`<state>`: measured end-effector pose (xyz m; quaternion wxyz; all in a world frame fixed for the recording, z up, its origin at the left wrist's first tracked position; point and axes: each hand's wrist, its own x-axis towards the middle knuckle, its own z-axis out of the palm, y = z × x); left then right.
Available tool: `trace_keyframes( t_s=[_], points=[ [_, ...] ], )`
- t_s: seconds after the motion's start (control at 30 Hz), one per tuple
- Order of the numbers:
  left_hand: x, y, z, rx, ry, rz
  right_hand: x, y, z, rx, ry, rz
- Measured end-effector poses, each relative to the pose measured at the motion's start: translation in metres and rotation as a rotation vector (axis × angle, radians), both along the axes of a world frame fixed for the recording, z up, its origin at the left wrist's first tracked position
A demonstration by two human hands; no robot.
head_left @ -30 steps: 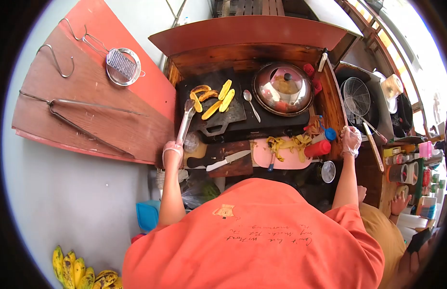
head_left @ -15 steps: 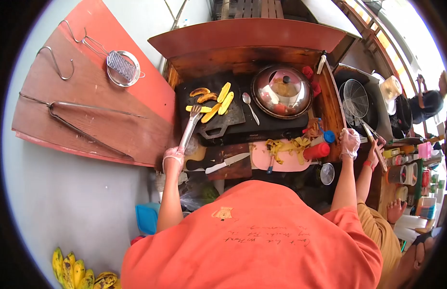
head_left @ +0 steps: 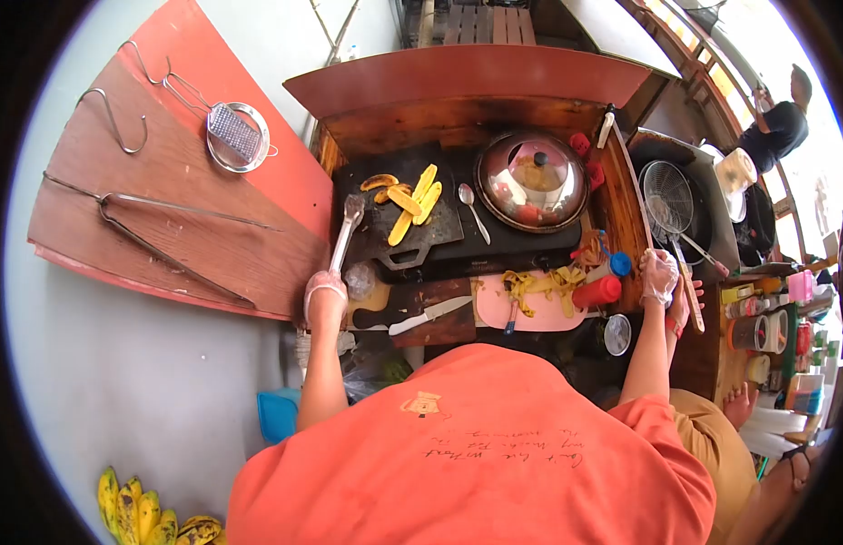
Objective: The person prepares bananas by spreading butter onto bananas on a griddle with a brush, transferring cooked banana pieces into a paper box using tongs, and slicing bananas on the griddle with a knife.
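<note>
- Left hand (head_left: 326, 291), gloved, fist closed round the tongs (head_left: 345, 232); tips just up from the hand, at the left edge of the griddle (head_left: 430, 238), apparently not gripping any slice.
- Banana slices (head_left: 406, 202) lie up and right of the tong tips, tightly clustered, some overlapping.
- I'd work the nearest slice first, grip it mid-length, turn it gently; soft fruit likely tears if pinched hard.
- Keep my wrist over the desk (head_left: 385, 304), off the hot plate.
- Knife (head_left: 430, 314) lies between the hands; steer clear.
- Right hand (head_left: 658, 277), gloved, rests curled at the right edge; can't tell if it grips anything.
</note>
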<state>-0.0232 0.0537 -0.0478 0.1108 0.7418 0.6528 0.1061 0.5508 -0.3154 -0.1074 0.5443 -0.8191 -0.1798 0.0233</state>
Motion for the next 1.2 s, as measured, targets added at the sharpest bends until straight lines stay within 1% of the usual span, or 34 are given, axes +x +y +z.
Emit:
trace_keyframes(
  t_s=[0.03,0.07,0.13,0.17,0.23,0.27,0.3,0.37,0.4,0.43,0.5,0.53,0.57,0.63,0.67,0.7,0.77,0.8,0.83,0.9,0.93,0.97,1.03,1.07,1.1,1.17,1.2],
  points=[
    [0.004,0.010,-0.014,0.003,-0.003,-0.001,0.000,0.000,0.000,0.002,0.015,0.004],
    [0.010,0.021,-0.025,0.008,-0.039,0.052,0.000,0.000,0.001,0.003,0.030,0.006],
    [0.025,0.033,-0.031,0.009,-0.130,0.139,0.002,-0.001,-0.007,-0.002,-0.001,-0.007],
    [0.026,0.038,-0.036,0.005,-0.136,0.140,0.005,-0.002,-0.009,-0.006,-0.028,-0.012],
    [0.019,0.060,-0.063,-0.048,-0.278,0.049,0.001,0.000,-0.002,0.018,-0.021,-0.028],
    [0.013,0.072,-0.085,-0.105,-0.378,0.028,0.000,0.000,0.000,0.026,-0.012,-0.024],
    [0.016,0.076,-0.089,-0.104,-0.383,0.026,0.000,0.000,0.001,0.033,-0.002,-0.021],
    [0.021,0.083,-0.096,-0.348,-0.645,0.041,-0.002,0.001,0.003,0.031,-0.029,-0.026],
    [0.035,0.072,-0.068,-0.384,-0.694,0.087,-0.002,0.001,0.004,0.014,-0.037,-0.029],
    [0.037,0.077,-0.066,-0.386,-0.693,0.084,-0.003,0.001,0.005,-0.003,-0.044,-0.031],
    [0.041,0.084,-0.064,-0.261,-0.458,0.042,-0.004,0.001,0.007,-0.004,-0.032,-0.029],
    [0.047,0.073,-0.043,-0.082,-0.391,0.047,-0.002,0.001,0.006,-0.005,-0.037,-0.038],
    [0.048,0.070,-0.029,-0.041,-0.261,0.068,-0.001,0.002,0.004,-0.006,-0.041,-0.045],
    [0.057,0.037,0.020,0.232,0.024,0.114,-0.001,0.002,0.003,-0.019,-0.042,-0.036],
    [0.046,0.042,0.009,0.367,0.148,0.018,-0.002,0.002,0.004,0.005,-0.008,-0.052],
    [0.037,0.046,-0.006,0.363,0.153,0.033,-0.004,0.004,0.006,0.028,0.027,-0.068],
    [0.026,0.052,-0.029,0.380,0.213,0.117,-0.002,0.003,0.003,0.005,-0.005,-0.031],
    [0.044,0.026,0.019,0.176,0.247,0.244,-0.002,0.002,0.005,-0.006,0.011,-0.043],
    [0.043,0.016,0.029,0.171,0.246,0.257,-0.005,0.002,0.009,-0.016,0.027,-0.057],
    [0.033,-0.006,0.034,0.311,0.305,0.101,0.000,0.000,0.003,-0.038,-0.023,-0.035],
    [0.024,-0.007,0.027,0.280,0.383,0.064,0.001,-0.001,0.000,-0.013,-0.017,-0.031],
    [0.018,-0.014,0.025,0.275,0.384,0.077,0.003,-0.002,-0.003,0.013,-0.011,-0.027],
    [0.011,-0.028,0.037,0.025,0.292,0.148,0.005,-0.001,-0.005,0.019,-0.022,-0.006],
    [0.009,-0.034,0.048,-0.122,0.109,0.215,0.004,-0.001,-0.003,0.012,-0.001,-0.011],
    [0.003,-0.035,0.042,-0.123,0.107,0.220,0.001,0.001,0.002,0.004,0.020,-0.019],
    [-0.020,-0.027,0.014,-0.187,-0.121,0.065,-0.003,0.003,0.007,-0.025,0.003,-0.017],
    [-0.029,-0.014,-0.016,-0.268,-0.225,0.053,-0.003,0.002,0.007,-0.044,-0.018,-0.015]
  ],
)
